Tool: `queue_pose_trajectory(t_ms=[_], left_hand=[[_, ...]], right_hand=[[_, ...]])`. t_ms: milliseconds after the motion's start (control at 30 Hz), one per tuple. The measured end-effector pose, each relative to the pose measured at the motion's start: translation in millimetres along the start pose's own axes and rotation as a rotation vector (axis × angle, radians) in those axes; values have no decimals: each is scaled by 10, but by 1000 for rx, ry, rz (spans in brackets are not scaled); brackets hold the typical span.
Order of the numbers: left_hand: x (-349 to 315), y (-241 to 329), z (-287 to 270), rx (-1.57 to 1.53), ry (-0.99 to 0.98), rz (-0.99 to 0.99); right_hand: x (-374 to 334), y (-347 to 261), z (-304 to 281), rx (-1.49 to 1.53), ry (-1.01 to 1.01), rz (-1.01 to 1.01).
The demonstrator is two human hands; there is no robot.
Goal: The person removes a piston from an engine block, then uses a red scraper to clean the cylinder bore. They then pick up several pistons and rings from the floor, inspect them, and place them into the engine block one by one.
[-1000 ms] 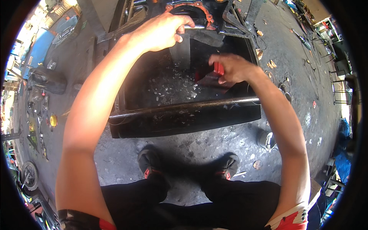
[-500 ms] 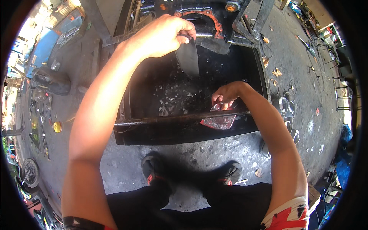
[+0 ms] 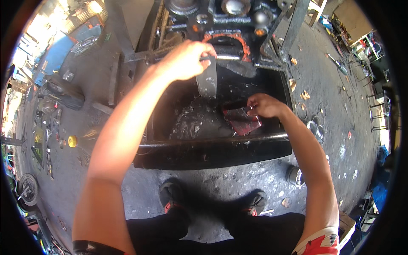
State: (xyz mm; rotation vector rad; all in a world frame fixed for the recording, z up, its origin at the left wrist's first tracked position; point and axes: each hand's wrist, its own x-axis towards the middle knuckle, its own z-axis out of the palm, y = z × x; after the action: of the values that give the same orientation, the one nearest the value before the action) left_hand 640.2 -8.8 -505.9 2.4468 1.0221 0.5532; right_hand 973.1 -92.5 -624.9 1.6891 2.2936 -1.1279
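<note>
My left hand (image 3: 187, 61) is closed on the upper end of a dark, flat, flexible-looking strip (image 3: 207, 83). The strip hangs down over a black, oily metal tray (image 3: 204, 156). At the right side of the tray, my right hand (image 3: 265, 106) pinches the edge of a shiny, see-through plastic bag (image 3: 244, 122) with red parts. The bag is tilted just inside the tray's front rim. Wet, glistening patches show on the dark tray bottom. Beyond my left hand stands a black engine block (image 3: 231, 19) with an orange-red curved edge (image 3: 245, 46).
Metal frame legs (image 3: 293, 32) rise beside the engine block. On the floor to the right lie several metal rings (image 3: 316, 129) and a can-like cylinder (image 3: 295, 176). To the left are a black container (image 3: 63, 93) and a yellow round object (image 3: 72, 141). My shoes (image 3: 172, 197) stand before the tray.
The bag has shifted from over the front rim to inside it, with my right hand now at its right edge. My left hand still holds the strip; the whole view has tilted slightly upward.
</note>
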Motion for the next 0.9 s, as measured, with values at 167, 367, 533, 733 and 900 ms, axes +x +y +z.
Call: queue_pose_trajectory(t_ms=[167,367,533,733,900], left_hand=[[-27,-150,197,-123,-63,49],[148,-95,409,-4,-40,216],[402,26,606,-86,12,193],[621,202,948,-235,83,287],[639,478,845,-202,38,244]], right_hand=[[-436,-361,-113,-71,428,-295],[-1007,-1133,-588,124,594,-233],[-1367,-1561,-912,199,694,-108],[-1593,-1831,-1306,-27,723,-120],[-1696,-1996,-1677,-194,615,-45]])
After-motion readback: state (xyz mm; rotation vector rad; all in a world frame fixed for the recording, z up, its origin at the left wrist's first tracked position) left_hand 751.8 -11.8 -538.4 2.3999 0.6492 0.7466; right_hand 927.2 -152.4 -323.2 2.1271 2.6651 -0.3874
